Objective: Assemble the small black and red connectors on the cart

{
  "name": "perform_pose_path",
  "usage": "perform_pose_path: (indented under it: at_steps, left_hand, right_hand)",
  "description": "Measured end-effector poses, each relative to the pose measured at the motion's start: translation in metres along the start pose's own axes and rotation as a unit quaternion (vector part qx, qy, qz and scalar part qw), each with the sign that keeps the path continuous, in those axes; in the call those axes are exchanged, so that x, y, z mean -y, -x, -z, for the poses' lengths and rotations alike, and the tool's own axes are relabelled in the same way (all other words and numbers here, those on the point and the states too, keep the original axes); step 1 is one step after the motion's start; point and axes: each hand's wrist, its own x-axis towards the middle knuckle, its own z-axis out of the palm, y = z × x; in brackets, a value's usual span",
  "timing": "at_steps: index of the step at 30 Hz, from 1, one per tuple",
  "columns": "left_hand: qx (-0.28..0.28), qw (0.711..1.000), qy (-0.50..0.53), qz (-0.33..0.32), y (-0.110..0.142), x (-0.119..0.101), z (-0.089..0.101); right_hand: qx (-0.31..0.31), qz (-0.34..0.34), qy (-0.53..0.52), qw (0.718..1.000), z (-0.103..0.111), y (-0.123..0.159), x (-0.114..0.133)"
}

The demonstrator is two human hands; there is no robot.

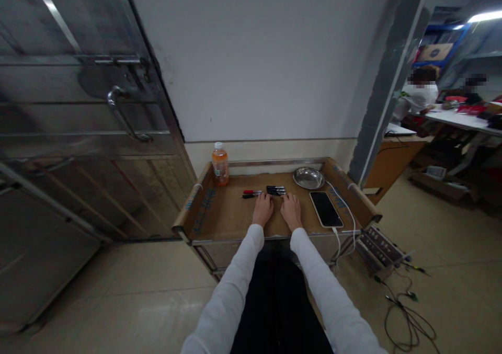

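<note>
My left hand point(263, 209) and my right hand point(291, 210) rest palm down, side by side, on a cardboard-lined cart top point(231, 215). Their fingers are bent, with the tips bunched at a row of dark pens point(275, 189). The nearest pen lies between the two hands, pinched at its ends as far as I can see; my fingers partly cover it. Just left of my left fingertips lie a red-and-black pen point(251, 192) and a black pen point(247, 196).
A bottle of orange drink point(220, 164) stands at the back left. On the right are a round metal dish point(308, 178) and a phone point(326, 209) with a white cable point(353, 213). A power strip point(379, 249) and black cables point(410, 317) lie beside the cart. People sit far right.
</note>
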Motion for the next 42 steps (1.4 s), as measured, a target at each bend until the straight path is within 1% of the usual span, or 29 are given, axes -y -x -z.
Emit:
perform_pose_path:
  at_steps: [3,7,9,10,14,19,25,30,34,38,42]
  left_hand:
    - [-0.018,0.999,-0.021,0.034,0.000,-0.003,0.004]
    - [-0.088,0.984,-0.062,0.143,0.002,-0.005,0.008]
    - [-0.114,0.975,-0.071,0.178,0.003,-0.006,0.008]
    - [-0.119,0.973,-0.075,0.185,0.004,-0.006,0.008]
    - [-0.124,0.970,-0.093,0.186,0.006,-0.007,0.008]
    - [-0.129,0.965,-0.096,0.206,0.006,-0.008,0.009]
    - [-0.128,0.961,-0.086,0.229,0.006,-0.009,0.012]
    - [-0.129,0.953,-0.119,0.247,0.006,-0.010,0.014]
    - [-0.103,0.965,-0.113,0.213,0.003,-0.007,0.013]
    - [-0.070,0.983,-0.056,0.160,-0.001,-0.006,0.015]
    - [-0.074,0.987,-0.024,0.142,-0.002,-0.006,0.017]
  right_hand:
    - [-0.010,0.003,-0.010,1.000,-0.001,0.000,0.000]
    - [-0.013,0.007,-0.017,1.000,-0.002,0.000,0.000]
    - [-0.013,0.009,-0.019,1.000,-0.002,0.000,0.000]
    - [-0.015,0.011,-0.020,1.000,-0.002,0.000,0.000]
    - [-0.019,0.024,-0.030,0.999,-0.002,0.000,0.000]
    - [-0.004,0.048,-0.049,0.998,-0.001,-0.001,0.000]
    - [-0.003,0.045,-0.050,0.998,0.000,-0.001,0.001]
    - [-0.015,0.043,-0.065,0.997,-0.004,-0.002,0.000]
    - [-0.017,0.076,-0.103,0.992,-0.009,-0.003,-0.002]
    - [0.013,0.116,-0.117,0.986,-0.011,-0.005,-0.004]
    - [0.031,0.122,-0.107,0.986,-0.011,-0.005,-0.004]
